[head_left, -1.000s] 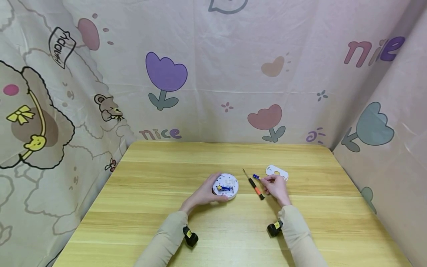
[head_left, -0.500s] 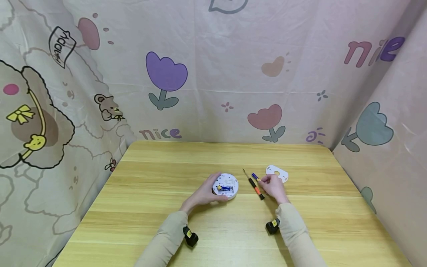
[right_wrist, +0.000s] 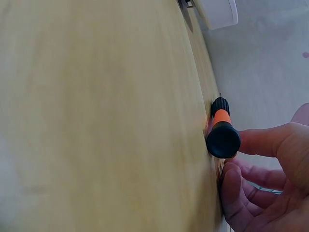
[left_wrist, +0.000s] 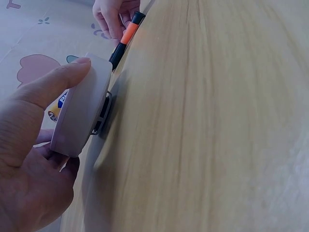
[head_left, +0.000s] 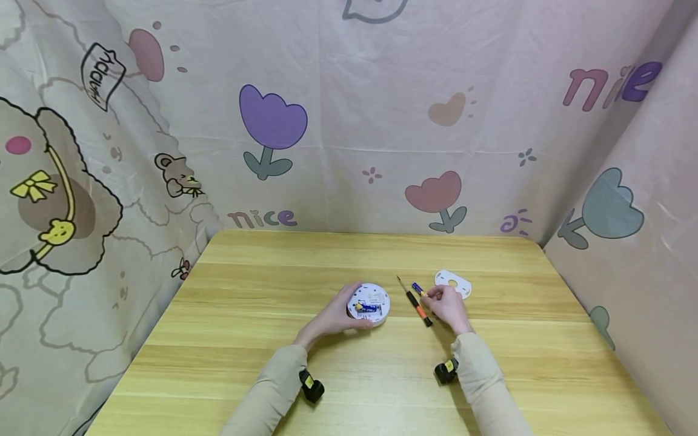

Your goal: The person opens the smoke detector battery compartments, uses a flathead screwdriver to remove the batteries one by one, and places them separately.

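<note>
My left hand (head_left: pixel 335 315) grips a round white smoke detector (head_left: pixel 376 295) by its rim, thumb on the near side and fingers on the far side. Its back faces up, with a blue battery (head_left: pixel 368 307) lying in the compartment; in the left wrist view that battery's end (left_wrist: pixel 53 113) peeks out behind the casing. To the right, my right hand (head_left: pixel 448 306) pinches the yellow end of another blue battery (head_left: pixel 417 287), low over the table. In the right wrist view, the screwdriver's handle (right_wrist: pixel 223 139) covers most of the pinched spot.
A screwdriver with an orange and black handle (head_left: pixel 418 307) lies between the detector and the right hand, its tip pointing away. Behind the right hand lies a white mounting plate (head_left: pixel 460 285). The wooden table (head_left: pixel 262 260) meets a printed curtain (head_left: pixel 349 121) at the back.
My right hand has shifted slightly left and toward the screwdriver, the battery turning a little with it, then stayed nearly still. The left hand and detector have not moved.
</note>
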The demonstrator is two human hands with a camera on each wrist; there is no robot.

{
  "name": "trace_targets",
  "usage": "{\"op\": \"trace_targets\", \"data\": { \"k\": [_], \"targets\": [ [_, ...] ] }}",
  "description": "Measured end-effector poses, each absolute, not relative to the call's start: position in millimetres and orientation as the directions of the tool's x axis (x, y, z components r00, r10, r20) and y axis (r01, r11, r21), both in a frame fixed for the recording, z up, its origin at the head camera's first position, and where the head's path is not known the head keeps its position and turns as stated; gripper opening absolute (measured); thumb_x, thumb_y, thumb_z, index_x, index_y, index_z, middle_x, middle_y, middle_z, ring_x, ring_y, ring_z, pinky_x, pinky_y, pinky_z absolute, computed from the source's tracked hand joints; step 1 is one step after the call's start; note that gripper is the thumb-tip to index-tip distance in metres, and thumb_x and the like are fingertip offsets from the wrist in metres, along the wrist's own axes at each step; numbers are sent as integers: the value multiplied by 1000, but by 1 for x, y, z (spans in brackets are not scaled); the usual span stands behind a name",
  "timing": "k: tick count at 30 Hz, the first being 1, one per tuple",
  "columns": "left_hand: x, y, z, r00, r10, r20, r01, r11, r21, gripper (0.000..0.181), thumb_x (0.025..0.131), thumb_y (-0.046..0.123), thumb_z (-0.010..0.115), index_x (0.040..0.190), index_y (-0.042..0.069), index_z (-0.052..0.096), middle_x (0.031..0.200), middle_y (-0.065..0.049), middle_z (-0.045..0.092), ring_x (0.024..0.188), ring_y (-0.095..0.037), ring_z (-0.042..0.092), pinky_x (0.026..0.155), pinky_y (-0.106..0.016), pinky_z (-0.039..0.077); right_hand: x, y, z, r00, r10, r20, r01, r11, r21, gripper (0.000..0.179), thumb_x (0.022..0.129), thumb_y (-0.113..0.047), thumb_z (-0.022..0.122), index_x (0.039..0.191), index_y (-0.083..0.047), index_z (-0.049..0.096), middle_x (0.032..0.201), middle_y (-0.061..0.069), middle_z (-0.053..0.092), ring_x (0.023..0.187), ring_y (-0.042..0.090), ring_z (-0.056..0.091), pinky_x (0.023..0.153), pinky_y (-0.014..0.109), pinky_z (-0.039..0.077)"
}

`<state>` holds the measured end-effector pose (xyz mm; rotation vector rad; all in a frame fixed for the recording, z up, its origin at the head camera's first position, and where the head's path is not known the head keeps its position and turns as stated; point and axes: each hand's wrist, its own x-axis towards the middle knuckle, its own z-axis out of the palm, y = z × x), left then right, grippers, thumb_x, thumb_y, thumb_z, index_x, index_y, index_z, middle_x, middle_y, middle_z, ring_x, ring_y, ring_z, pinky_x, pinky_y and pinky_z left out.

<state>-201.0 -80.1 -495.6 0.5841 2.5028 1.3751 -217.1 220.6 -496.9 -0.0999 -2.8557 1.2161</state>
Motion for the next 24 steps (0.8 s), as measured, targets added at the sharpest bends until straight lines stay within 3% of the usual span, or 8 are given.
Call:
{"op": "trace_targets", "data": {
  "k": [17, 24],
  "targets": [
    [-201, -79, -495, -896, 445, -11, 227, 479, 848, 109, 77, 34, 88, 160, 7, 23, 166, -22, 23, 150, -45, 29, 122, -67, 23, -209, 222, -493, -999, 44, 24, 11, 656, -755, 44, 87, -12, 74, 124, 7, 60, 84, 13, 68, 64, 13, 60, 64, 26, 48],
    [-201, -80, -495, -896, 445, -10, 226, 474, 851, 109, 77, 33, 88, 160, 7, 23, 165, -22, 24, 149, -45, 30, 121, -68, 23, -203, 215, -487, -988, 43, 150, -83, 668, -739, 37, 85, -11, 77, 118, 4, 66, 91, 14, 65, 79, 19, 63, 69, 22, 48]
  ]
}}
